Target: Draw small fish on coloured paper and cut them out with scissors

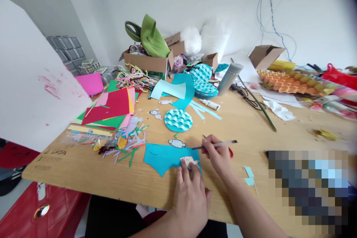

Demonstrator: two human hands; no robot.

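Observation:
My left hand (191, 189) lies with its fingers stretched out, pressing a small white fish cutout (188, 161) onto a blue paper piece (164, 156). In my right hand (217, 156) is a slim pen (224, 144), its tip close to the blue paper's upper right edge. A red loop (231, 152), perhaps a scissors handle, shows behind that hand. Just above the blue sheet is another fish cutout (177, 143) with dark outlines. Farther back sits a round disc (178, 120) covered in wavy blue and pale scales.
Stacked coloured paper (108, 108) and paper scraps (134, 145) lie left. A glue tube (211, 104), a grey bottle (230, 79) and a green stick (259, 104) are behind. A cardboard box (147, 62) stands at the wall. A pixelated patch (309, 189) covers the lower right.

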